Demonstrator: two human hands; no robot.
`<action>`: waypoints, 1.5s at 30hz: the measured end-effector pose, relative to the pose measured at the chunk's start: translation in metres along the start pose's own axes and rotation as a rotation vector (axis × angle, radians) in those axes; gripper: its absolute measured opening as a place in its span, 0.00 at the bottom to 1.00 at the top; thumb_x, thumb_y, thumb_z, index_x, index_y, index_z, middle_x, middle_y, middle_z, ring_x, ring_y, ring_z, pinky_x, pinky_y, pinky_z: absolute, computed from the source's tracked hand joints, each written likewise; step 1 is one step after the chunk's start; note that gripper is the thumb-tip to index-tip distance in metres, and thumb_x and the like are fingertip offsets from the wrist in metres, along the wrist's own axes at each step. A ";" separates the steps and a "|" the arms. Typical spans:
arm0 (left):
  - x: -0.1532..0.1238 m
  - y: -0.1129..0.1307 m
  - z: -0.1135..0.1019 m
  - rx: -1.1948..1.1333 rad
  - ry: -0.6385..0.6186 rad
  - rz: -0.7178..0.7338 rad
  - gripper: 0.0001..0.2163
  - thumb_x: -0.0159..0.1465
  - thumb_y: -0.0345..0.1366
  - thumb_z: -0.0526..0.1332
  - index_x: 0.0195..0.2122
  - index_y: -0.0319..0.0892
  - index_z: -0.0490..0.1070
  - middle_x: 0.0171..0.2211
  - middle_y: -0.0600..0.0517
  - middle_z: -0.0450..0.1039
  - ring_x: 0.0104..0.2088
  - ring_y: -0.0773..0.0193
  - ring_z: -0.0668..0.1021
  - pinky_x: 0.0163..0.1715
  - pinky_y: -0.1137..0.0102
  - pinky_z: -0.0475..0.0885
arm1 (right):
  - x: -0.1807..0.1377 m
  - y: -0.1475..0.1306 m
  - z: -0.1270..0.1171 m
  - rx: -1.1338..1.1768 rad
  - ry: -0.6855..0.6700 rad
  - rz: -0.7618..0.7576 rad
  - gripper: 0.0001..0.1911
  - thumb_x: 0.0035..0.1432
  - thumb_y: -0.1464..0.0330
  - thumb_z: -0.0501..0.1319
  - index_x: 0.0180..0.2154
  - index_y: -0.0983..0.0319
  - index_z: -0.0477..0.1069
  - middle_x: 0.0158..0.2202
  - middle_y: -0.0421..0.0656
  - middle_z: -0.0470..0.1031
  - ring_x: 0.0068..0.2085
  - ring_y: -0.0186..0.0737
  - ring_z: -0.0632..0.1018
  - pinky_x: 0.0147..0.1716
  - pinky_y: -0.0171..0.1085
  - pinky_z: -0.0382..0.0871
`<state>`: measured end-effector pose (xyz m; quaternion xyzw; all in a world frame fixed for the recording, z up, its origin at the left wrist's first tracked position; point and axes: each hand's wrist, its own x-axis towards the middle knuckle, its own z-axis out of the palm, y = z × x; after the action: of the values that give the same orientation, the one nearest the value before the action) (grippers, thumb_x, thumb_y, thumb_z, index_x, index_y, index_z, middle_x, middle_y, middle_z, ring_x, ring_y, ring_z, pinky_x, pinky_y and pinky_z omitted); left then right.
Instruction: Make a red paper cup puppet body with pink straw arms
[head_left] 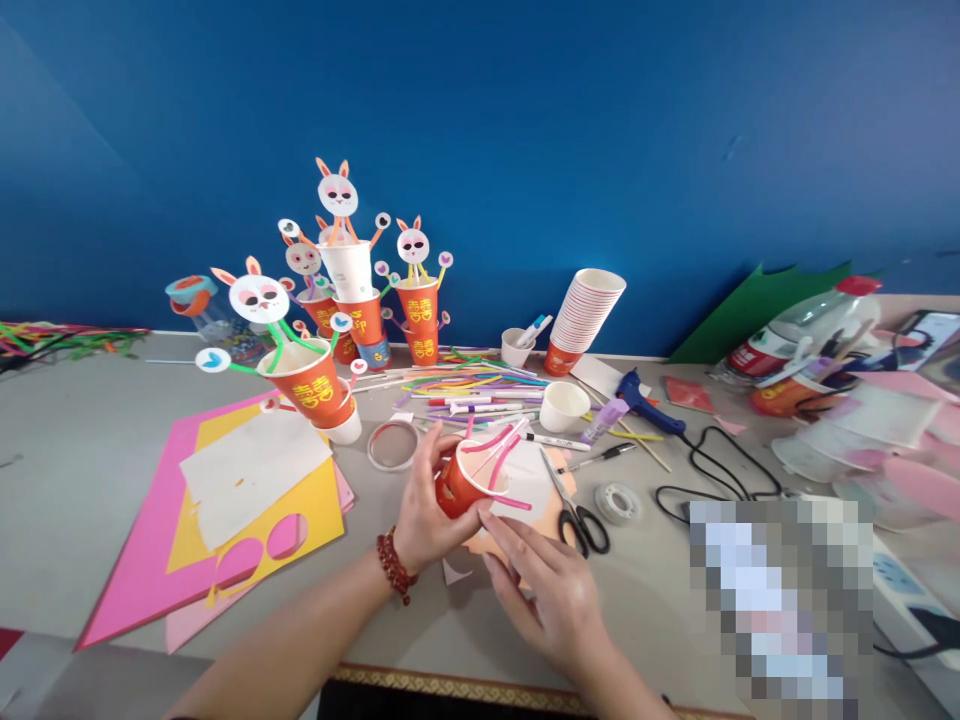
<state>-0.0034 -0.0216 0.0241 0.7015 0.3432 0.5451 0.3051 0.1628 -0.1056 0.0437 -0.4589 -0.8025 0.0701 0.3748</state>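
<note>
My left hand (431,510) is wrapped round a red paper cup (459,483), which tilts with its white mouth toward the upper right. Several pink pipe cleaners (504,464) stick out of the cup's mouth and over its rim. My right hand (544,580) is just below the cup, its fingers stretched out and their tips at the cup's near side, by my left thumb. I cannot tell whether those fingertips press on the cup. Beneath the hands lie white and peach paper pieces (559,500), and black-handled scissors (581,530) lie to the right.
Decorated cups with rabbit faces (300,380) stand at the back left. Coloured sheets (150,545) lie at left. Behind my hands are loose pipe cleaners (457,380), a stack of cups (589,310) and a small white cup (564,406). A blue glue gun (649,405) trails its cord at right.
</note>
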 end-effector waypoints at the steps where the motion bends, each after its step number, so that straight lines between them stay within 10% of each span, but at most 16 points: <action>1: 0.000 0.000 0.000 0.009 -0.005 0.005 0.45 0.56 0.38 0.69 0.69 0.44 0.42 0.55 0.40 0.67 0.54 0.50 0.74 0.51 0.56 0.72 | 0.000 0.000 -0.001 -0.004 0.008 -0.008 0.26 0.64 0.74 0.56 0.63 0.58 0.61 0.50 0.48 0.79 0.42 0.45 0.83 0.35 0.40 0.79; 16: -0.002 0.000 0.002 -0.009 -0.010 -0.014 0.44 0.56 0.38 0.69 0.68 0.46 0.43 0.55 0.41 0.67 0.54 0.50 0.73 0.52 0.55 0.72 | 0.003 -0.003 0.003 0.002 0.066 -0.033 0.24 0.63 0.75 0.57 0.60 0.63 0.65 0.50 0.50 0.80 0.42 0.44 0.84 0.38 0.38 0.81; 28: 0.001 -0.001 0.000 -0.341 -0.095 0.046 0.42 0.56 0.40 0.69 0.68 0.48 0.46 0.54 0.42 0.67 0.54 0.49 0.74 0.55 0.53 0.70 | 0.001 0.029 -0.022 0.063 0.181 0.117 0.07 0.62 0.73 0.60 0.38 0.58 0.75 0.41 0.48 0.80 0.41 0.46 0.82 0.39 0.42 0.78; 37: 0.009 0.005 -0.009 -0.839 -0.353 -0.551 0.44 0.51 0.64 0.62 0.63 0.42 0.61 0.52 0.37 0.74 0.48 0.40 0.78 0.47 0.49 0.72 | 0.035 0.032 -0.019 0.634 0.190 0.327 0.18 0.66 0.58 0.57 0.54 0.58 0.68 0.47 0.49 0.73 0.43 0.44 0.77 0.43 0.42 0.75; 45: 0.012 0.001 -0.010 -1.131 -0.513 -0.603 0.44 0.49 0.60 0.64 0.63 0.40 0.61 0.52 0.36 0.74 0.48 0.38 0.79 0.46 0.49 0.72 | 0.024 0.043 0.019 0.858 0.146 0.281 0.30 0.58 0.44 0.59 0.54 0.57 0.65 0.50 0.50 0.71 0.50 0.51 0.75 0.49 0.45 0.72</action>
<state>-0.0112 -0.0118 0.0335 0.4152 0.1034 0.3485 0.8340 0.1730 -0.0578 0.0234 -0.3705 -0.6022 0.4138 0.5735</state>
